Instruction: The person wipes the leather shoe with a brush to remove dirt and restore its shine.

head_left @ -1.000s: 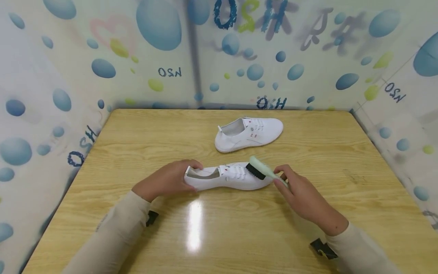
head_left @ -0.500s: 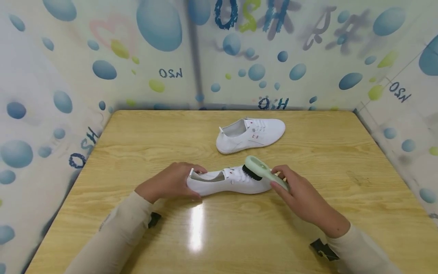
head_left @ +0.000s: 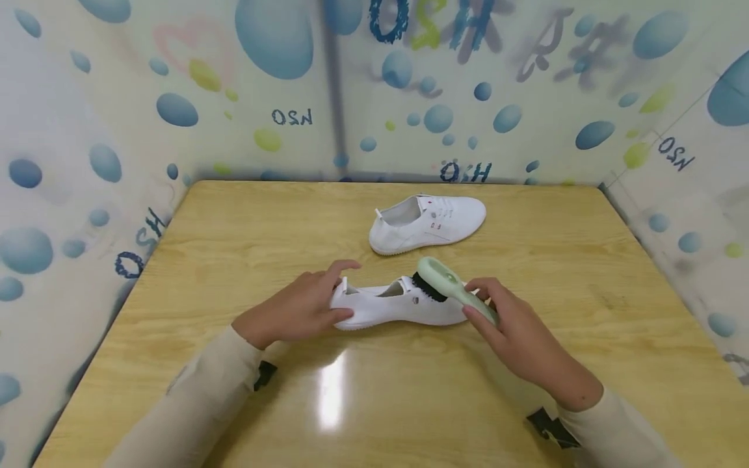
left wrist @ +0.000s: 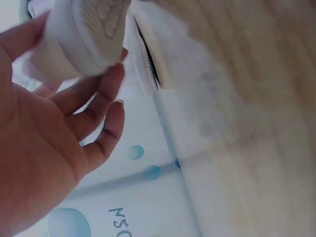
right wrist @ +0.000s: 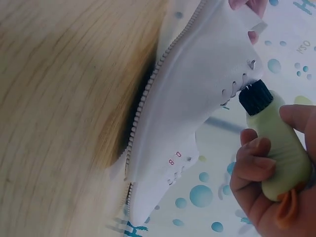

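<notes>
A white lace-up shoe [head_left: 374, 311] points its toe to the right near the middle of the table. My left hand [head_left: 304, 305] grips it by the heel, thumb on the near side and fingers on the far side. The left wrist view shows the ribbed sole [left wrist: 101, 19] at the heel above my fingers. My right hand [head_left: 515, 331] holds a pale green brush [head_left: 446, 281] by its handle. Its black bristles [right wrist: 256, 97] touch the shoe around the laces. An orange loop [right wrist: 288, 207] hangs at the handle's end.
Another white shoe [head_left: 430, 224] stands farther back, toe also to the right. The wooden table [head_left: 263, 221] meets a wall [head_left: 363, 91] patterned with blue and green drops at its back edge.
The held shoe has shifted slightly right and rolled away, so its near side shows more. The brush has moved left from near the toe to the laces. The other shoe stays put.
</notes>
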Available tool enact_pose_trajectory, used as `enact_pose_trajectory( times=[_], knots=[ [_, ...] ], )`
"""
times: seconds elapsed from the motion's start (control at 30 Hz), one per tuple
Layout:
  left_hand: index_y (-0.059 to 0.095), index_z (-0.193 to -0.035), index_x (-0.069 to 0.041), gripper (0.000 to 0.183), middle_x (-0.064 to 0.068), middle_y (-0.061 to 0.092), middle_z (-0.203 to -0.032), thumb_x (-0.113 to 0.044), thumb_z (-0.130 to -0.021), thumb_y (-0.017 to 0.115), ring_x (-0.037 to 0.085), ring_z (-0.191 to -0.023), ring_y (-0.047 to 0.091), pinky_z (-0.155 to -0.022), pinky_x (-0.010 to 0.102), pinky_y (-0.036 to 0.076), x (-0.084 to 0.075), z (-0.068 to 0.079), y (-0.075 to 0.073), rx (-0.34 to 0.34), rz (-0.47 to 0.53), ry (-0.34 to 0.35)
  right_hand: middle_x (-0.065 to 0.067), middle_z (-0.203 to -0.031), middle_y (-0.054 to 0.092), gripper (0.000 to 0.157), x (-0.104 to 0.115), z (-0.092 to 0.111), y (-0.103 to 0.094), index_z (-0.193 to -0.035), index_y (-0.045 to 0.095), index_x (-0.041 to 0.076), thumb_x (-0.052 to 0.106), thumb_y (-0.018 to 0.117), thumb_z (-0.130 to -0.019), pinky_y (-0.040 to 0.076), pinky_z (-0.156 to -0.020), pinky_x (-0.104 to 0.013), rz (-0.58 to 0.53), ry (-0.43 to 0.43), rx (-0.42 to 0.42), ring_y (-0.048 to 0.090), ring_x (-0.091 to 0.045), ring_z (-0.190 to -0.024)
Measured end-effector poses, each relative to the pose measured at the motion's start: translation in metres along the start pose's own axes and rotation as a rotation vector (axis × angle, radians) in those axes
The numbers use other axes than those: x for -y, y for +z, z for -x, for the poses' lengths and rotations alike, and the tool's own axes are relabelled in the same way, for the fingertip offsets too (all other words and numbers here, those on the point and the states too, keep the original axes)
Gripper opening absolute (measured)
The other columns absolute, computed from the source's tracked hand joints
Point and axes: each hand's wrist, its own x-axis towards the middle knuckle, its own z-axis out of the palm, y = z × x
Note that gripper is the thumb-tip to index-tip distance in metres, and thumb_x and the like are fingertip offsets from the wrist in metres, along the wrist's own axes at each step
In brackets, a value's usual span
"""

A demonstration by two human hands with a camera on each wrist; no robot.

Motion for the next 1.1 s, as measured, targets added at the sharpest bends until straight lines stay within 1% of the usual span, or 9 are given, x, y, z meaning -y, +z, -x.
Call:
enact_pose_trajectory(
  times=[0.1,0.2,0.37,0.5,0.6,0.7,0.83,0.97,1.1],
  knots=[
    [0.029,-0.152,-0.016,0.062,-0.006,0.054,-0.071,-0.03,-0.101,0.061,0.008,-0.069,0.053,-0.078,0.032,0.048,-0.001,0.004,0.001,0.027,-0.001,0.036,-0.007,-0.103,0.063,0.031,0.004,0.003,0.0,-0.13,0.048,0.012,0.027,0.055,-0.104,0.043,-0.058,-0.024,-0.006,-0.01,-0.016,0.049,-0.012,-0.07],
    [0.033,-0.148,-0.016,0.05,-0.005,0.056,-0.076,-0.029,-0.104,0.054,0.01,-0.072,0.053,-0.079,0.033,0.047,0.001,0.002,0.001,0.049,0.017,0.054,-0.006,-0.103,0.063,0.031,0.005,0.002,-0.003,-0.131,0.048,0.012,0.027,0.055,-0.104,0.044,-0.058,-0.024,-0.01,-0.012,-0.017,0.049,-0.012,-0.07],
    [0.033,-0.145,-0.016,0.043,0.003,0.064,-0.107,-0.03,-0.107,0.047,0.015,-0.093,0.06,-0.09,0.038,0.047,0.005,0.003,0.0,0.111,0.157,0.042,-0.005,-0.101,0.062,0.03,0.006,0.003,-0.004,-0.13,0.048,0.012,0.026,0.055,-0.104,0.045,-0.058,-0.024,-0.005,-0.023,-0.017,0.05,-0.013,-0.072],
    [0.021,-0.153,-0.021,0.051,0.012,0.054,-0.137,-0.035,-0.108,0.042,0.024,-0.127,0.053,-0.11,0.048,0.039,0.006,0.007,-0.001,0.177,0.288,-0.019,-0.004,-0.101,0.061,0.029,0.01,0.006,-0.004,-0.129,0.049,0.013,0.025,0.057,-0.103,0.046,-0.059,-0.024,0.01,-0.037,-0.015,0.05,-0.013,-0.072],
    [0.007,-0.159,-0.024,0.064,0.02,0.049,-0.144,-0.032,-0.107,0.045,0.031,-0.138,0.045,-0.115,0.052,0.032,0.005,0.007,0.0,0.143,0.318,-0.041,-0.003,-0.102,0.062,0.03,0.014,0.008,-0.002,-0.129,0.05,0.014,0.023,0.059,-0.102,0.046,-0.061,-0.023,0.02,-0.061,-0.012,0.05,-0.012,-0.072],
    [0.0,-0.16,-0.028,0.072,0.02,0.05,-0.142,-0.023,-0.106,0.048,0.03,-0.134,0.048,-0.114,0.05,0.035,0.004,0.005,0.002,0.079,0.283,-0.023,-0.001,-0.103,0.062,0.033,0.017,0.008,0.0,-0.129,0.051,0.015,0.023,0.063,-0.099,0.047,-0.064,-0.025,0.035,-0.083,-0.027,0.052,-0.011,-0.076],
    [0.025,-0.156,-0.032,0.055,0.011,0.053,-0.132,-0.018,-0.107,0.045,0.024,-0.111,0.06,-0.1,0.046,0.047,0.004,0.004,0.005,0.033,0.12,0.004,0.0,-0.109,0.065,0.038,0.02,0.007,0.007,-0.129,0.056,0.017,0.022,0.071,-0.094,0.052,-0.075,-0.033,0.064,-0.138,-0.067,0.06,-0.012,-0.091],
    [0.047,-0.143,-0.029,0.035,0.005,0.057,-0.131,-0.028,-0.107,0.045,0.021,-0.111,0.06,-0.097,0.045,0.049,0.004,0.005,0.004,0.029,0.037,-0.056,0.002,-0.106,0.066,0.04,0.02,0.005,0.015,-0.126,0.063,0.019,0.022,0.077,-0.089,0.055,-0.077,-0.036,0.109,-0.222,-0.109,0.063,-0.011,-0.093],
    [0.046,-0.141,-0.021,0.059,0.001,0.06,-0.128,-0.048,-0.092,0.069,0.016,-0.11,0.06,-0.095,0.04,0.049,0.003,0.005,0.003,0.063,0.123,-0.107,0.002,-0.1,0.067,0.041,0.02,0.002,0.019,-0.123,0.068,0.021,0.02,0.081,-0.084,0.055,-0.073,-0.034,0.137,-0.258,-0.158,0.064,-0.01,-0.087]
  ],
)
